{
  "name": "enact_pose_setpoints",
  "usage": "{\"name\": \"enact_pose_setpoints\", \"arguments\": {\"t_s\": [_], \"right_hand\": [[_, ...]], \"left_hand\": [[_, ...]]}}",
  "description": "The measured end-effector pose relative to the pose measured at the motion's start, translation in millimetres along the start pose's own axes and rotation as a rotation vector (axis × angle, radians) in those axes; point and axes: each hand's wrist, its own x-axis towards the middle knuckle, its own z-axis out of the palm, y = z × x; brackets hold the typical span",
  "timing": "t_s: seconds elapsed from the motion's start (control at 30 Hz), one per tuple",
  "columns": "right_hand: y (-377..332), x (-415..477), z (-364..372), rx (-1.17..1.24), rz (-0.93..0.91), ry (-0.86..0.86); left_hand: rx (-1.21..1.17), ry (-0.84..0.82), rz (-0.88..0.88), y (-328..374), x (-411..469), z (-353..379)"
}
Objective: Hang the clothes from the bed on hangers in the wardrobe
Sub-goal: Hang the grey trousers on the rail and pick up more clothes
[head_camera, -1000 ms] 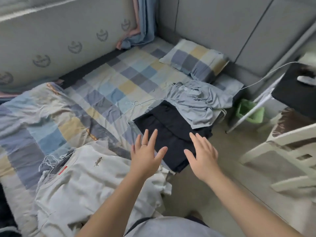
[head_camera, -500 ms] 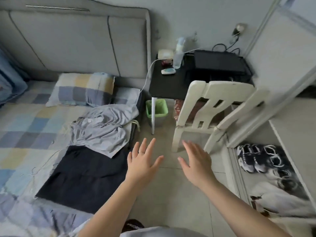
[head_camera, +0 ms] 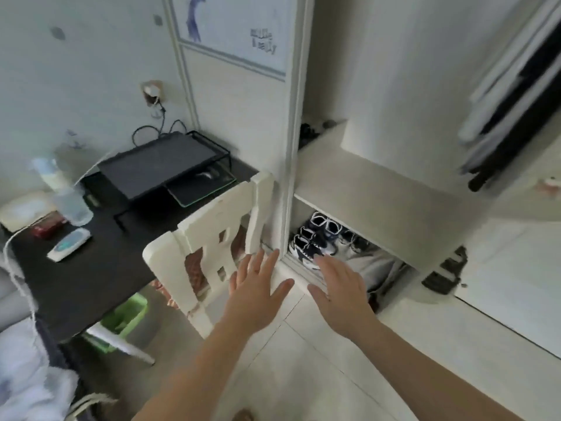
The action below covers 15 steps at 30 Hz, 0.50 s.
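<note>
Mostly blurred: hanging clothes (head_camera: 513, 107) in wardrobe (head_camera: 379, 189), cut off at right; left hand (head_camera: 253, 296), right hand (head_camera: 341, 294) spread, empty.

I see soft, even, fairly bright light. Motion blur throughout, worst on hanging clothes (head_camera: 513, 95) at right. Edges bend, wide-angle.

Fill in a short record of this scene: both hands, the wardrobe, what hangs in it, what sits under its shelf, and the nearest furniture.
left hand: open, fingers spread, holding nothing
right hand: open, holding nothing
wardrobe: open, white shelf visible
hanging clothes: dark and light garments, upper right
sneakers: under the shelf, beside grey fabric
chair: white, left of the wardrobe, at a black desk
</note>
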Motion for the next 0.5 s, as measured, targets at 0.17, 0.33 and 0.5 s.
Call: {"name": "enact_pose_setpoints", "arguments": {"t_s": [0.17, 0.33, 0.5], "right_hand": [[-15, 40, -65, -0.037, 0.103, 0.183], [-28, 90, -164, -0.144, 0.126, 0.419], [-36, 142, -268, -0.266, 0.064, 0.641]], "left_hand": [[0.028, 0.016, 0.268, 44, 95, -48], [0.072, 0.113, 0.512, 117, 182, -117], [0.032, 0.282, 0.677, 196, 255, -193]]}}
